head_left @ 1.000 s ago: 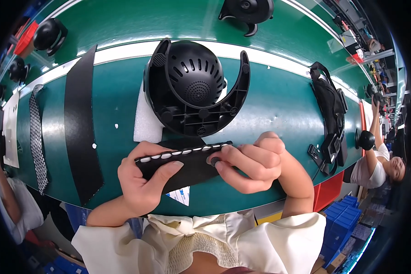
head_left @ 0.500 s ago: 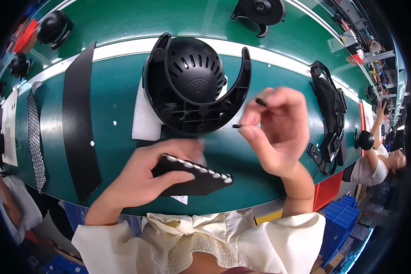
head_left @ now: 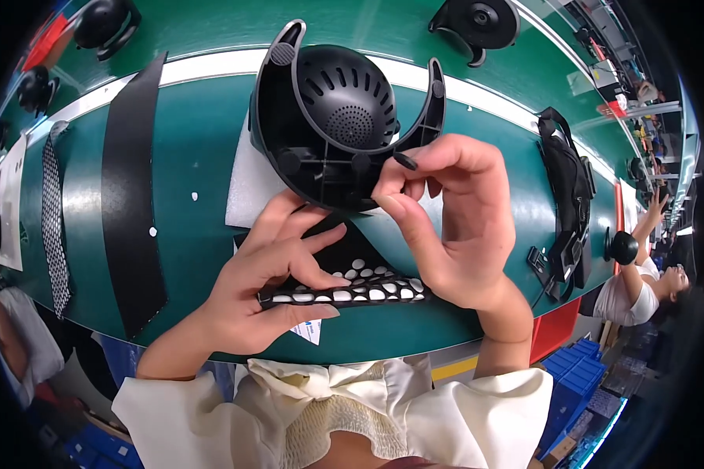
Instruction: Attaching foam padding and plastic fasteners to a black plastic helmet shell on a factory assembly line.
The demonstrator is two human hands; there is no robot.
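My left hand (head_left: 270,270) grips a black sheet of small pads (head_left: 350,283), with white spots where pads are gone, just above the green table's near edge. My right hand (head_left: 446,215) pinches one small black pad (head_left: 404,161) between thumb and forefinger, right beside the black round plastic housing (head_left: 340,117). The housing lies bottom side up on a white foam sheet (head_left: 246,187), with two curved arms pointing away from me and round foot spots near my fingers.
A long black strip (head_left: 133,195) and a perforated strip (head_left: 53,219) lie on the green table (head_left: 195,258) at left. A black strapped part (head_left: 567,195) rests at right. More black housings (head_left: 477,19) sit on the far belt. Another person (head_left: 641,285) is at far right.
My right hand left the pad sheet, lifted with one small black pad pinched, and brought it up to the housing's underside. My left hand kept the sheet and tilted it.
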